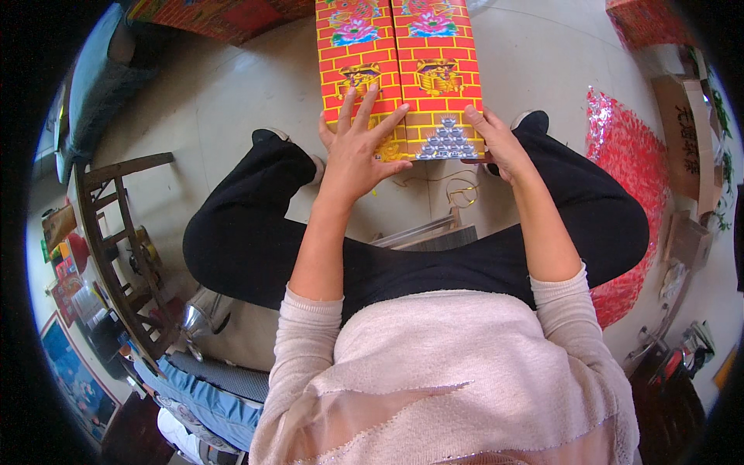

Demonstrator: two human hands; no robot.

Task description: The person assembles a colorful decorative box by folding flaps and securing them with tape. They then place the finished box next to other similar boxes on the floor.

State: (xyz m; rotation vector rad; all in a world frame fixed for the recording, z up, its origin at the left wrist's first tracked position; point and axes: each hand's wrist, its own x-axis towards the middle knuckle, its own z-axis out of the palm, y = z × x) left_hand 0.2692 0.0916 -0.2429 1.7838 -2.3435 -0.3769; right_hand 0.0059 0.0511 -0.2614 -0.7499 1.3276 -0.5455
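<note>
A printed cardboard box (401, 93) with a red and yellow brick pattern lies in front of me, its far end cut off by the top of the picture. Two top panels meet along a dark seam down its middle. Flowers, treasure chests and a heap of silver ingots are printed on them. My left hand (359, 139) rests with spread fingers on the left panel, the index fingertip at the seam and the thumb by the near edge. At the near right corner, my right hand (501, 142) grips the side, thumb on top; its other fingers are partly hidden.
Between my legs stands a low stool (424, 229), beside loose yellow strapping (462, 192) on the floor. Red shiny sheeting (630, 174) spreads at right, near a cardboard carton (680, 139). A wooden rack (125, 232) stands at left. Another brick-patterned piece (226, 17) lies at upper left.
</note>
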